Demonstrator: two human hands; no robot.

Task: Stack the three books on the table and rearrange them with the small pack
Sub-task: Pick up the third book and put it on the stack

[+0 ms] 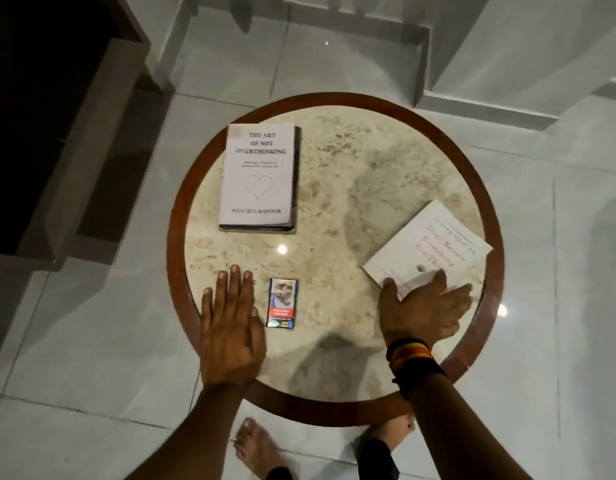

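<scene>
2 books are lying stacked far left [258, 174]; the 3rd book [434, 244] is being reached by the right hand [421, 306], fingers spread, nothing gripped. Left hand [230, 327] is being rested flat beside the small pack [281, 303].

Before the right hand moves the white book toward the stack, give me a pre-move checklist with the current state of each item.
1. Right hand on the white book: ok, it lies over the near corner; a closed grip cannot tell.
2. Left hand out of the path: ok, flat on the table left of the small pack.
3. Stack ready: ok, the grey book lies on a dark book, edges nearly flush.
4. Path to the stack: ok, bare tabletop between.
5. Small pack clear of the books: ok, it lies apart at the near edge.
6. White book fully supported: cannot tell, its far corner reaches the rim.
</scene>
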